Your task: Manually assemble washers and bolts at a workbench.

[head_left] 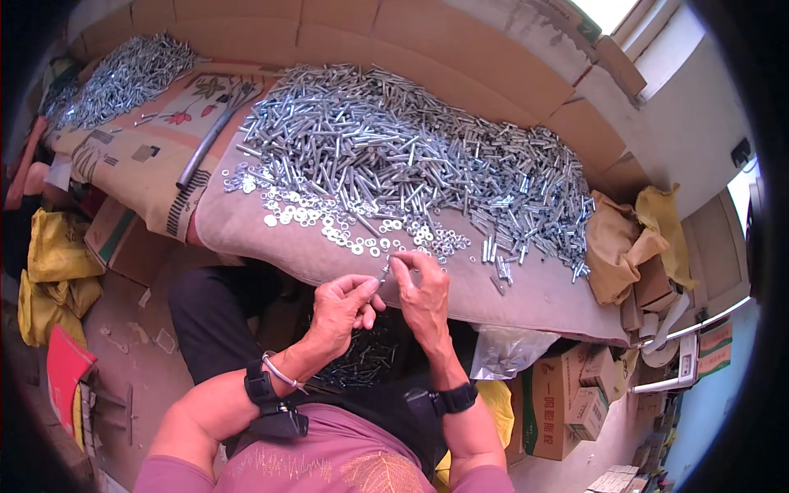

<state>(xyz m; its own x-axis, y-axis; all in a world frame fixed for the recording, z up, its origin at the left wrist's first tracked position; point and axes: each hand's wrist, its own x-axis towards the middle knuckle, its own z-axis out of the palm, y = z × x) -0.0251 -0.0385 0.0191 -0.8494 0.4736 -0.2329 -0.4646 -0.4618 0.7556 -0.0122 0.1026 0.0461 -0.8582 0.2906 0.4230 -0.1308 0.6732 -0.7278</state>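
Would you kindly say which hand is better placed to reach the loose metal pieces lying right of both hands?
Probably the right hand: it is nearer those metal pieces, with the left hand farther left. Both seem occupied with a small metal part, though.

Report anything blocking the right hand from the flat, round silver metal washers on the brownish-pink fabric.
Nothing visible stands between the bare right hand and the flat, round silver metal washers; they lie just beyond it on the brownish-pink fabric.
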